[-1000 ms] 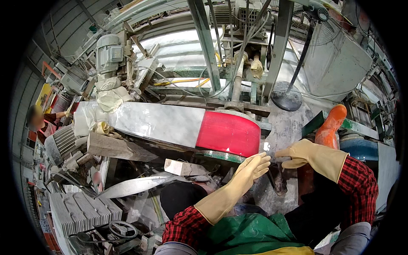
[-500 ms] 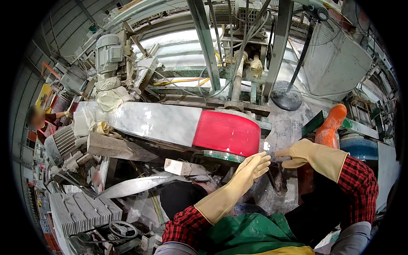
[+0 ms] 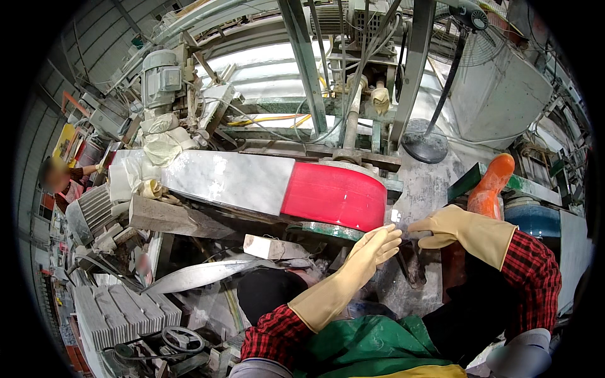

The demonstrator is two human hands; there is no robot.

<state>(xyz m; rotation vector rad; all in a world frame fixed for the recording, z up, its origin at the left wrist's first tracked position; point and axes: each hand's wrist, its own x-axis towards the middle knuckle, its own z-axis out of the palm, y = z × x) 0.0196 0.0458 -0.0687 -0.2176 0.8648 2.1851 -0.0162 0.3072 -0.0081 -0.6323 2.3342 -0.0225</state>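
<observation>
My left hand (image 3: 373,249) wears a cream rubber glove. Its fingers lie straight and close together, pointing up and right, with nothing seen in them. My right hand (image 3: 441,227), gloved alike, reaches leftward with thumb and fingers apart; it holds nothing that I can see. A small gap parts the two hands. Just beyond my left fingertips is the near right edge of a glossy red band (image 3: 334,196), curved over a drum with a green rim (image 3: 324,230). A wet white-and-grey band (image 3: 230,181) adjoins the red one on its left.
An orange rubber boot (image 3: 491,183) stands right of my right hand, near a blue drum (image 3: 535,220). A pedestal fan base (image 3: 424,142) is farther back. A motor (image 3: 161,79) stands at far left, with a person (image 3: 60,179) beyond. A wooden beam (image 3: 176,217) lies left.
The seam between the red and white parts has shifted slightly left, so a little more red shows. Both hands have hardly moved.
</observation>
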